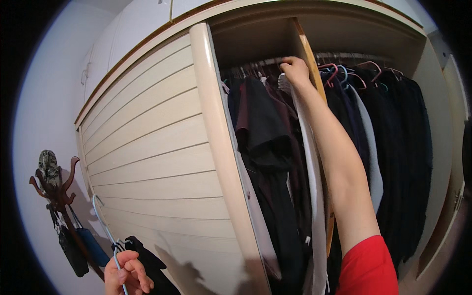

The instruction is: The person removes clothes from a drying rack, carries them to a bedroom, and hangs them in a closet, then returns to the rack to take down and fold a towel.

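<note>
My left hand is low in the view, its fingers closed around a pale blue clothes hanger. The hanger's hook points up, and a black garment hangs from it beside my fingers. Higher up, my right hand reaches into the open wardrobe at the level of the hanging rail, close to the wooden divider. Its fingers are curled, but what lies within them is hidden. Just below that hand hangs a white garment, next to a black short-sleeved garment.
A slatted cream sliding door covers the wardrobe's left part. Right of the divider, dark clothes hang on several hangers, including a pink hanger. At far left a wooden coat stand bears a camouflage cap and bags.
</note>
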Tool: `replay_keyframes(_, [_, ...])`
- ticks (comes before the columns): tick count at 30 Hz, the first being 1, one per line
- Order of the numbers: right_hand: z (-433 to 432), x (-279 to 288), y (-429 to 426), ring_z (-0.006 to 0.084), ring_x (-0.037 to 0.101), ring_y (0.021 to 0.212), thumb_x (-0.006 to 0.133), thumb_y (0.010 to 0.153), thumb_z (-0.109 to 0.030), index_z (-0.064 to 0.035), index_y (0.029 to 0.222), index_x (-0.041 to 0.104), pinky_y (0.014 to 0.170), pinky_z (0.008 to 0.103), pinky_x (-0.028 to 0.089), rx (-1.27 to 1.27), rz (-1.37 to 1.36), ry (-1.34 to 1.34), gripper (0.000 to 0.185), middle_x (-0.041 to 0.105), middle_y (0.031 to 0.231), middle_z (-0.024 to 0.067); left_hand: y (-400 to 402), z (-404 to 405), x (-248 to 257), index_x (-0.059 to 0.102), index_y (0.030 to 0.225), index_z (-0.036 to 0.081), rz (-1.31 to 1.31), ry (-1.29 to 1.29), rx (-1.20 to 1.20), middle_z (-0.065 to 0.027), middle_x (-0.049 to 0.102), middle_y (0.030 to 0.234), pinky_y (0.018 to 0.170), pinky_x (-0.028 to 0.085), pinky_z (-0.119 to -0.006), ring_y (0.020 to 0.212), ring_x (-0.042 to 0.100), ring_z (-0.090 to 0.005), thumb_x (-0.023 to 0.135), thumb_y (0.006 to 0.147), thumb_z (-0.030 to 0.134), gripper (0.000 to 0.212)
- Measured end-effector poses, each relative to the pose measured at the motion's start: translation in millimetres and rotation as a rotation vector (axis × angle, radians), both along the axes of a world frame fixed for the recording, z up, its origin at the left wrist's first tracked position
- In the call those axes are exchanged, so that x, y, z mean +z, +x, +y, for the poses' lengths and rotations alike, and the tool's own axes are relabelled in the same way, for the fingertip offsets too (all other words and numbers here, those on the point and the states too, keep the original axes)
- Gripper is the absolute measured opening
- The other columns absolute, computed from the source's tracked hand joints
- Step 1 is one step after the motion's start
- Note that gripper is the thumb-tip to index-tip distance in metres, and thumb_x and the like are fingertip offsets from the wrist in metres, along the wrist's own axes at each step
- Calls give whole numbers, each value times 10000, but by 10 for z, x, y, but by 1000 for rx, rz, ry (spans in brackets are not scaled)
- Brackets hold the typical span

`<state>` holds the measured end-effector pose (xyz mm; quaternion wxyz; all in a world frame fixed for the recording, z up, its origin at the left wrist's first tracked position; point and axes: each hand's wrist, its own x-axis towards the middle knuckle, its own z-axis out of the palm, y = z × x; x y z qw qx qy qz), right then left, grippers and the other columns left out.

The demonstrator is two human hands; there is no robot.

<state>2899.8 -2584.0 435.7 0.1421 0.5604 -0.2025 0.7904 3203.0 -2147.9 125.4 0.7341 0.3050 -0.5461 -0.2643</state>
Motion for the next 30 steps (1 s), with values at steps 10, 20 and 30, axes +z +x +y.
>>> replay_keyframes(10, [2942, -2352, 562, 211, 606, 868, 580, 865, -165, 0, 1069, 571, 721, 293, 495, 867, 1112, 159, 262, 605, 962, 116, 149, -354, -215, 477, 1170, -65, 51, -119, 47, -63, 532, 753, 470, 468, -273, 484, 488, -125, 584, 894, 202, 399])
replay_keyframes(20, [3568, -3137, -30, 338, 554, 600, 564, 811, -86, 37, 872, 527, 569, 387, 425, 917, 1200, 479, 143, 579, 696, 168, -1143, -268, -320, 489, 1138, -55, -83, -36, -81, -66, 503, 733, 475, 418, -213, 511, 482, -107, 578, 896, 177, 347])
replay_keyframes(30, [4339, -3140, -2210, 235, 500, 944, 501, 783, -7, 23, 995, 514, 787, 314, 406, 1022, 1244, 831, 215, 478, 1116, 125, -2935, 39, -255, 470, 1196, -70, -140, -12, -281, -75, 526, 751, 495, 459, -222, 512, 504, -104, 488, 937, 173, 356])
